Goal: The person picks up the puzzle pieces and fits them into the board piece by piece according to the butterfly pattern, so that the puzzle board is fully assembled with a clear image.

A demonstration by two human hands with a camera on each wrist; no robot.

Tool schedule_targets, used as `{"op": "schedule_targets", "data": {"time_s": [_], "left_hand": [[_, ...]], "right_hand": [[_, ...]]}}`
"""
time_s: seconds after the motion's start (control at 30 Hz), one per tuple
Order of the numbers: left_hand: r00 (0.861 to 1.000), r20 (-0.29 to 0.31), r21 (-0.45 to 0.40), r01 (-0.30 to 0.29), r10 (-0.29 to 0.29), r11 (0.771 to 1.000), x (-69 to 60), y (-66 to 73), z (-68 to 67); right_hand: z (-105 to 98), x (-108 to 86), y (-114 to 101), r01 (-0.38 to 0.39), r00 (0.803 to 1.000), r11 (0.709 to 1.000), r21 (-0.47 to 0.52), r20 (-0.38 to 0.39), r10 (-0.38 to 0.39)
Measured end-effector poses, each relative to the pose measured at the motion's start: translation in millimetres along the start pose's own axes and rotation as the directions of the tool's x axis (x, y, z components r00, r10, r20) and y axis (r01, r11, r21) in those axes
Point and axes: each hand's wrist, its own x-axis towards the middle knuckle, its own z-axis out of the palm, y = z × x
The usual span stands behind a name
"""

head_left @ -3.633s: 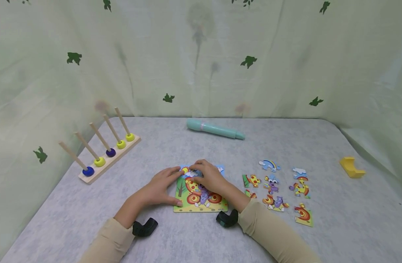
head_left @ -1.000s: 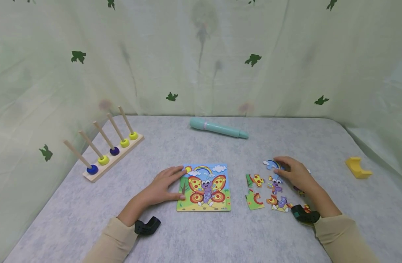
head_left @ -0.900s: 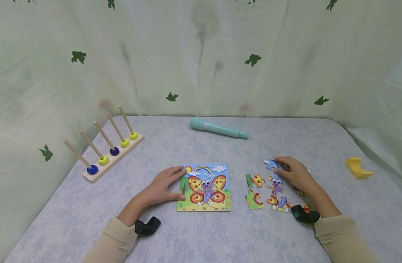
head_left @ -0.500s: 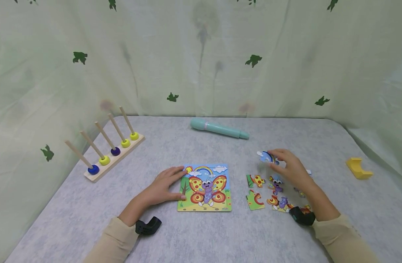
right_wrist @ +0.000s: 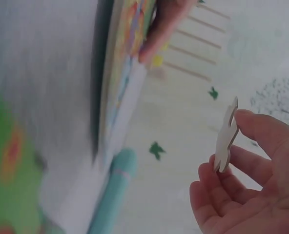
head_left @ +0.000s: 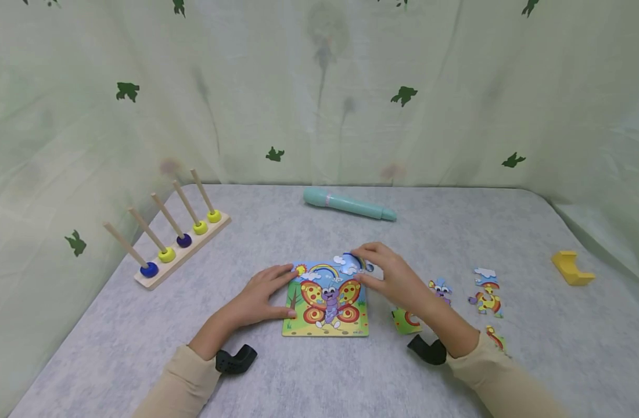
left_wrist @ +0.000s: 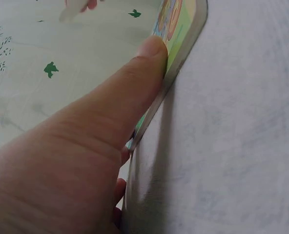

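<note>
The left hand [head_left: 257,296] rests along the left edge of a square butterfly puzzle board [head_left: 325,332], its thumb and fingertips on the picture. In the left wrist view, the thumb [left_wrist: 134,78] lies over the board's edge. Between thumb and fingers, the right hand [head_left: 400,284] pinches a rainbow puzzle piece [head_left: 349,262], raised above the board's upper right corner. From the right wrist, the same puzzle piece [right_wrist: 225,141] appears edge-on, pale side showing, apart from the board. The right forearm hides some loose pieces.
Loose puzzle pieces lie right of the board, among them a green one [head_left: 405,321] and a yellow one [head_left: 489,301]. A teal marker-shaped object [head_left: 349,205] lies at the back. A peg stand with rings [head_left: 186,251] is at left, a yellow block [head_left: 571,269] far right.
The right hand has gone from the board to the loose pieces, picked up the rainbow piece and carried it left to above the board. The left hand has stayed at the board's edge.
</note>
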Motion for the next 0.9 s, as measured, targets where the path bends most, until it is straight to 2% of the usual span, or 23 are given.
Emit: {"op": "schedule_targets", "data": {"time_s": [0.13,0.33,0.5,0.7,0.8,0.9], "left_hand": [[1.0,-0.001,0.006,-0.005,0.005,1.0,0.5,-0.6,1.1],[1.0,0.002,0.009,-0.01,0.01,1.0,1.2,-2.6,1.8],[1.0,-0.009,0.023,-0.024,0.024,0.999,1.8,-1.7,2.9],[1.0,-0.023,0.114,-0.014,0.017,0.993,4.1,6.0,6.2],[0.999,-0.036,0.129,-0.002,0.007,0.992,4.7,11.1,7.2],[0.999,-0.049,0.152,-0.014,0.021,0.988,6.0,15.2,8.2]], "right_hand": [[21.3,11.1,1.0,-0.033,0.996,0.999,0.02,0.081,0.031],[41.4,23.3,10.6,-0.114,0.977,0.993,0.019,0.183,0.108],[52.0,28.6,17.5,-0.097,0.964,0.995,-0.025,0.248,0.101],[59.9,33.8,21.2,-0.053,0.964,0.994,-0.092,0.256,0.075],[61.3,35.5,22.2,-0.039,0.967,0.994,-0.103,0.248,0.064],[62.0,36.7,23.3,-0.026,0.969,0.994,-0.11,0.242,0.052]]}}
